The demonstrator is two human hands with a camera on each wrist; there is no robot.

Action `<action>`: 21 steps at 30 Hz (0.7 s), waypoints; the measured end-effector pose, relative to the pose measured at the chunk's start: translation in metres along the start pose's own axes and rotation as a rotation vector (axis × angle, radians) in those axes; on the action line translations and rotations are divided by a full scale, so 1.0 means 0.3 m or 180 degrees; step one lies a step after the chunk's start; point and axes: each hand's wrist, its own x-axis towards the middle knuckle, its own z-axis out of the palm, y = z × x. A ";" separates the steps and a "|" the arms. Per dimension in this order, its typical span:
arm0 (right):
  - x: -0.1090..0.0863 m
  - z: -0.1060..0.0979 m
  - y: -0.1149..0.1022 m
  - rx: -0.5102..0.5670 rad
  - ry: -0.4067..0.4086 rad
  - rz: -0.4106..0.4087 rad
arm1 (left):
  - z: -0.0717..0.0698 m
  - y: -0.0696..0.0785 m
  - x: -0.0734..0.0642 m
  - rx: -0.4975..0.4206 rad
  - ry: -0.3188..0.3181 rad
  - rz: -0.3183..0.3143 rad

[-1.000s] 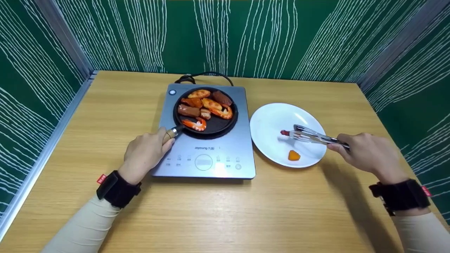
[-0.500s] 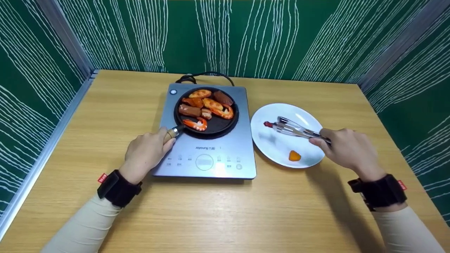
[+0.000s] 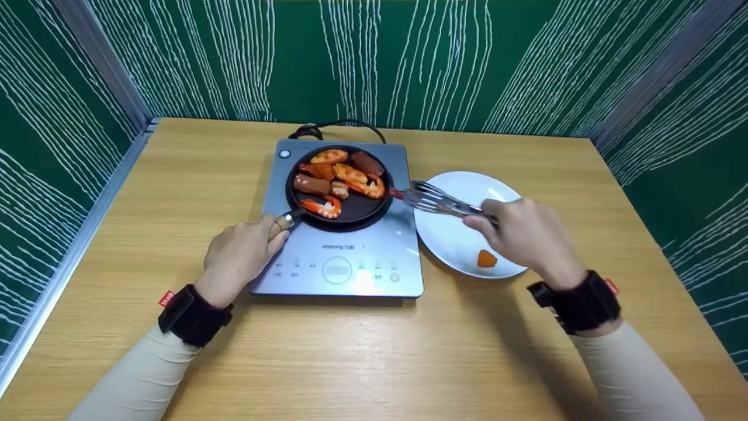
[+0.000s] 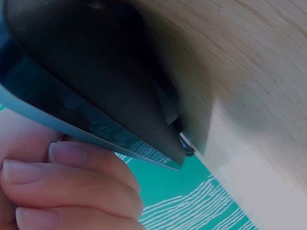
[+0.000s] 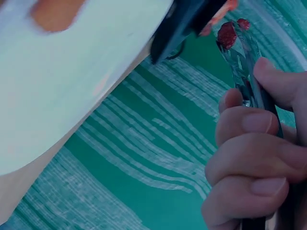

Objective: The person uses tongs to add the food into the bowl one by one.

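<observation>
My left hand [image 3: 239, 252] grips the wooden handle [image 3: 279, 227] of a small black frying pan [image 3: 363, 208]. In the pan lie two shrimp [image 3: 322, 207], brown meat pieces [image 3: 312, 185] and browned oval slices [image 3: 329, 156]. My right hand [image 3: 526, 234] holds metal tongs [image 3: 435, 200], fingers curled round them. Their tips pinch a small dark red piece [image 5: 227, 35], of unclear kind, by the pan's right rim in the head view. Below the tongs stands a white plate [image 3: 435, 237] with an orange chunk [image 3: 486, 258] on it. The left wrist view shows curled fingers [image 4: 81, 182] beneath the cooktop's edge.
Under the pan is a silver induction cooktop [image 3: 380, 251] with a touch panel at its front. A black cable [image 3: 350, 121] runs behind it. Green walls [image 3: 403, 64] with white lines enclose the wooden table [image 3: 339, 351] at the back and sides.
My right hand has moved left, carrying the tongs and red piece from above the plate to the pan's right rim. My left hand stays on the handle.
</observation>
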 end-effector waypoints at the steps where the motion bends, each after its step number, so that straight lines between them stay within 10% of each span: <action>1: 0.012 0.000 -0.016 -0.0014 -0.0014 -0.0016 | 0.000 0.000 0.000 -0.0003 -0.0007 -0.0002; 21: 0.182 0.026 -0.222 -0.0204 -0.0385 0.0055 | 0.005 -0.005 0.000 -0.0026 0.0082 0.0035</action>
